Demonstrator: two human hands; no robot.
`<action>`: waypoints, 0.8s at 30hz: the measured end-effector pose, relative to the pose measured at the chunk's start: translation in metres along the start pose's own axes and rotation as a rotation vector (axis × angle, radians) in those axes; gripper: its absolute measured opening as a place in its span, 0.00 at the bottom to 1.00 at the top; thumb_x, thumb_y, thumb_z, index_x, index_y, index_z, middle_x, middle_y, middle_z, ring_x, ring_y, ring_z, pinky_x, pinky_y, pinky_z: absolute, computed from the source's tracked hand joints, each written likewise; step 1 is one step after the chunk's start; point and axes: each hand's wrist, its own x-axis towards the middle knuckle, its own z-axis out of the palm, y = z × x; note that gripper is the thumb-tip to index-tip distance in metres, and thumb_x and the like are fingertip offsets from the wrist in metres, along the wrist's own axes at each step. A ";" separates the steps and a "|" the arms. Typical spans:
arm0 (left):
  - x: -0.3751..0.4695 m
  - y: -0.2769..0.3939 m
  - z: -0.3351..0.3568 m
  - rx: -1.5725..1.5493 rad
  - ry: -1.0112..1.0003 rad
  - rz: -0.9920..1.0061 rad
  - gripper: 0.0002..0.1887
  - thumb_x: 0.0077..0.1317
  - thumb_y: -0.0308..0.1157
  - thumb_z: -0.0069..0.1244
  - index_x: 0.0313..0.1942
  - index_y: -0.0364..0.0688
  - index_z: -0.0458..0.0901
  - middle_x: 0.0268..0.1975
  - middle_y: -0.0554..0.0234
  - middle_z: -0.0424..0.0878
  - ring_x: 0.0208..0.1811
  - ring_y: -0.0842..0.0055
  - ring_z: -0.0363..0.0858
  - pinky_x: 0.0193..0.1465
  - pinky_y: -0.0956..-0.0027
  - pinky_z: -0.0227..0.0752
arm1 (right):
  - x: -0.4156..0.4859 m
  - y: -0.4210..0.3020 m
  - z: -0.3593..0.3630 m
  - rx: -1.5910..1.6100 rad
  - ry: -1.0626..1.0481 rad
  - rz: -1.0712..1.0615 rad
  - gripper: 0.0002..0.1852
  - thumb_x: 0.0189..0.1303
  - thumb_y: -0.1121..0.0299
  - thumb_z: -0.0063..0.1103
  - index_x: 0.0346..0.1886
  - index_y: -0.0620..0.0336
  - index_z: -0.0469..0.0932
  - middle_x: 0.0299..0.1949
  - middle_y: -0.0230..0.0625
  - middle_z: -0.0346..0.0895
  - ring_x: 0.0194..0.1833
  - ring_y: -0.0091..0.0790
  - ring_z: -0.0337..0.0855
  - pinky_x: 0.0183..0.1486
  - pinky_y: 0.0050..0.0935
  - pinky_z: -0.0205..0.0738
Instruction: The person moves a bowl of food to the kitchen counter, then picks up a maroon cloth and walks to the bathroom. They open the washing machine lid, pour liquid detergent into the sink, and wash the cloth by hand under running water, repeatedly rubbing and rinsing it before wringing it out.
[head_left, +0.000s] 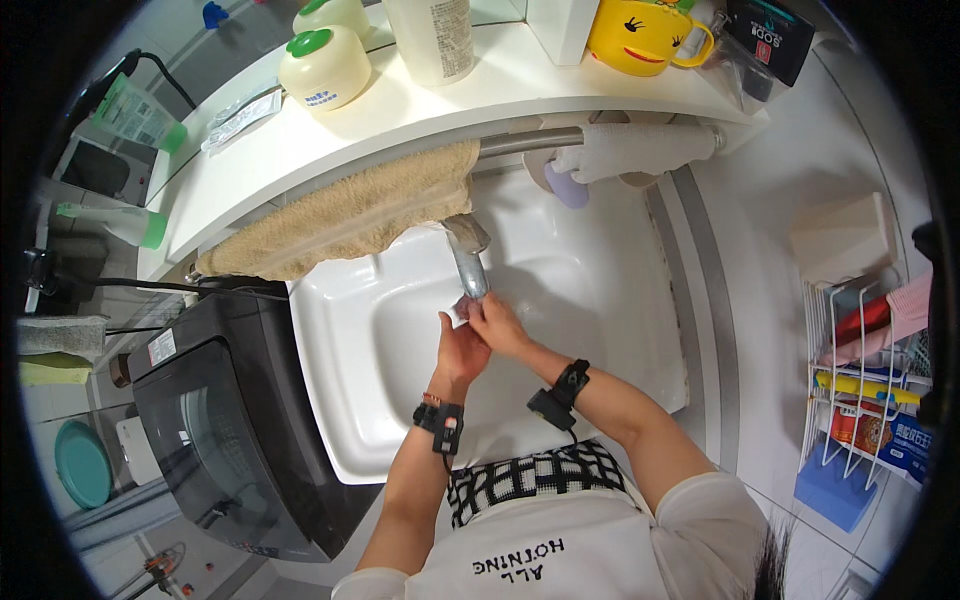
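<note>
A metal faucet (471, 262) reaches out over a white ceramic sink (405, 337). Directly beneath its spout my left hand (461, 349) is half spread, thumb raised, palm turned towards the other hand. My right hand (499, 324) is bent over the left one, and the two touch. Between the fingers, just under the spout, shows a small pinkish and whitish patch; whether it is a held object or wet skin, I cannot tell. The right fingers are partly hidden. Both wrists carry black strapped devices.
Above the sink, a tan towel (360, 210) and a white cloth (637, 150) hang from a metal rail (531, 141). A white shelf (360, 139) holds jars, a bottle and a yellow cup (645, 37). A dark washing machine (262, 420) stands left; a wire rack (832, 375) hangs right.
</note>
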 end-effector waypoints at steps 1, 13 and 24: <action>0.006 0.002 -0.007 0.106 0.056 0.020 0.44 0.67 0.68 0.12 0.62 0.38 0.66 0.61 0.55 0.72 0.64 0.64 0.68 0.69 0.59 0.57 | -0.007 -0.002 0.005 0.049 0.142 -0.136 0.11 0.60 0.73 0.49 0.44 0.68 0.72 0.43 0.49 0.75 0.45 0.49 0.79 0.49 0.43 0.71; 0.029 -0.026 -0.075 0.283 0.150 0.042 0.19 0.67 0.26 0.37 0.58 0.36 0.68 0.52 0.59 0.78 0.53 0.67 0.77 0.60 0.64 0.72 | -0.004 0.068 0.006 -0.398 0.324 -0.264 0.04 0.48 0.70 0.54 0.28 0.57 0.74 0.28 0.39 0.80 0.27 0.52 0.79 0.30 0.50 0.75; 0.015 -0.010 -0.022 0.849 0.195 0.260 0.18 0.71 0.46 0.46 0.47 0.39 0.73 0.39 0.66 0.76 0.37 0.83 0.75 0.41 0.71 0.73 | -0.006 0.062 0.004 0.494 0.069 0.006 0.16 0.67 0.62 0.51 0.54 0.57 0.69 0.39 0.38 0.77 0.48 0.28 0.77 0.49 0.33 0.73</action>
